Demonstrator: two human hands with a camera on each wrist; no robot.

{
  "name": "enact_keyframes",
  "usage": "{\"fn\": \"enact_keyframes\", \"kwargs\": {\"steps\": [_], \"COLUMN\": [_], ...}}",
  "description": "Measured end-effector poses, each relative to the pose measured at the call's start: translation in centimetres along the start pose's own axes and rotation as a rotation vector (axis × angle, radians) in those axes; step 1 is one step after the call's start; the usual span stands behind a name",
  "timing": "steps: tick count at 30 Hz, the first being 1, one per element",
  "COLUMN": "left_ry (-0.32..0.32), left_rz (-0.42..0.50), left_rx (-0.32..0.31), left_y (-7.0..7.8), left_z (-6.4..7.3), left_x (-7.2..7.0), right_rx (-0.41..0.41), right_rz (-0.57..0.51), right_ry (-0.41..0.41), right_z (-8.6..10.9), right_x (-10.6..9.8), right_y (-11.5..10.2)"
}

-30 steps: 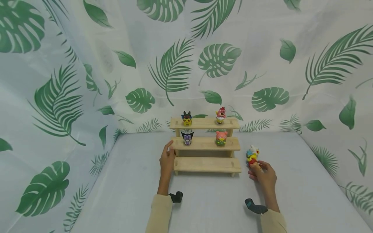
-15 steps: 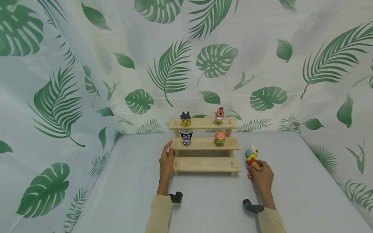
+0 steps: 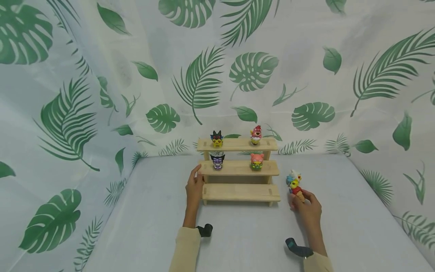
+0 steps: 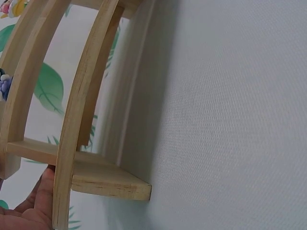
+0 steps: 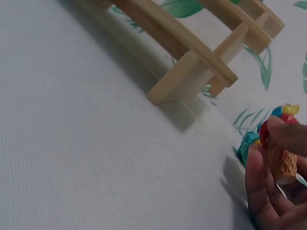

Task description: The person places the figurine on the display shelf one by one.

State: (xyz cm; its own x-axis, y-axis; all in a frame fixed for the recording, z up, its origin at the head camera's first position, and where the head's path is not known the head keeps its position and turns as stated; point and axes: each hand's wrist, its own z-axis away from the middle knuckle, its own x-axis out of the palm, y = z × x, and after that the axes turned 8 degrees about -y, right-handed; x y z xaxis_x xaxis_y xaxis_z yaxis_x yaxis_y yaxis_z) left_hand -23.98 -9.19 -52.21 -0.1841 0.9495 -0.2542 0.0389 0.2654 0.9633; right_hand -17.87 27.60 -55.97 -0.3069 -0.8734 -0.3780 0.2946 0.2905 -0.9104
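My left hand (image 3: 195,186) is at the left end of a three-step wooden display stand (image 3: 240,192), fingers extended and touching its side; in the left wrist view the left hand (image 4: 33,206) meets the stand's side support. To the right of the stand, my right hand (image 3: 308,207) pinches an ice-cream-cone figurine (image 3: 296,190) with a yellow-and-red top, between thumb and fingers. A white-and-blue figurine (image 3: 293,176) is just beyond it; whether that one is held too I cannot tell. In the right wrist view the waffle cone (image 5: 283,165) shows under the thumb.
On the top step are a black-eared yellow figurine (image 3: 217,139) and a pink, red-topped figurine (image 3: 256,135). The middle step bears a purple-and-black figurine (image 3: 217,162) and a pink-and-green figurine (image 3: 256,161). A leaf-patterned sheet (image 3: 200,34) hangs behind the pale table (image 3: 238,238).
The right hand has shifted slightly and turned the cone figurine, so that more of its cone shows. The left hand stays at the stand, and the other figurines have not moved.
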Motion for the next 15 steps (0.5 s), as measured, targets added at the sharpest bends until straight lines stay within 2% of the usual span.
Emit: {"fn": "enact_keyframes", "kwargs": {"steps": [2,6,9,15], "left_ry": [-0.004,-0.011,-0.011,0.004], "left_rz": [0.000,0.001,-0.003,-0.003], "left_rx": [0.001,0.010,0.013,0.006], "left_y": [-0.1,-0.1,-0.1,-0.1], "left_z": [0.0,-0.1,-0.1,-0.1], "left_x": [0.0,0.0,0.0,0.1], "right_rx": [0.011,-0.010,-0.063,-0.211], "right_rz": [-0.094,-0.381,-0.583,-0.850], "right_ry": [-0.028,-0.114,-0.202,-0.404], "right_z": [0.3,0.6,0.9,1.8], "right_x": [-0.2,-0.2,-0.1,0.1], "right_y": [-0.2,-0.7,-1.1,-1.8]}}
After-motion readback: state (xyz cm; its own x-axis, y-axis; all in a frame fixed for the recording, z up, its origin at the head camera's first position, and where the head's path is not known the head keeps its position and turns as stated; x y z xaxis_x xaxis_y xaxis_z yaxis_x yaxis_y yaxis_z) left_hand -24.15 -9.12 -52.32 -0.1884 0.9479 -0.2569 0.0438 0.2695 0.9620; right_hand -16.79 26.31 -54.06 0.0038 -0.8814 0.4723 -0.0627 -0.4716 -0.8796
